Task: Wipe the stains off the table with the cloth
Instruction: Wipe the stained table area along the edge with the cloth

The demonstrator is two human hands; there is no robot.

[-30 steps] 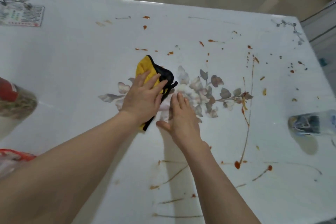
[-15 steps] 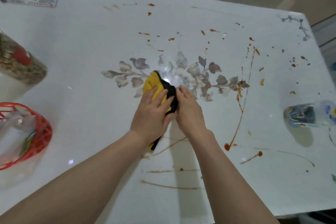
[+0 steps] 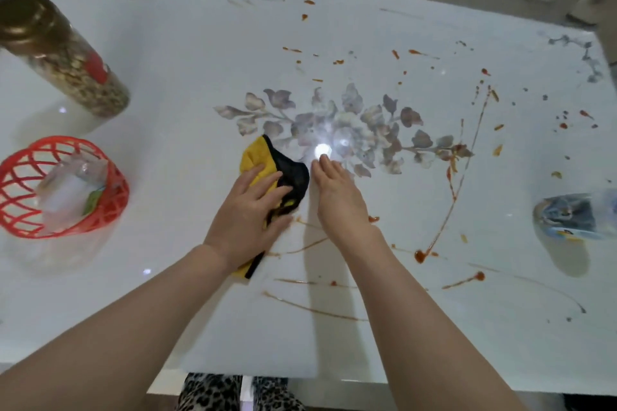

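- Pressing flat, the left hand (image 3: 248, 215) covers much of the cloth (image 3: 267, 170), fingers spread, not clenched
- Right hand (image 3: 337, 197) lies open on the table (image 3: 187, 53) beside it
- Stains (image 3: 447, 210) streak right; bottle (image 3: 577, 217) there is blurred

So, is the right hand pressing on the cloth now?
No, only the left hand lies flat on the yellow and black cloth; the right hand rests on the bare table beside it.
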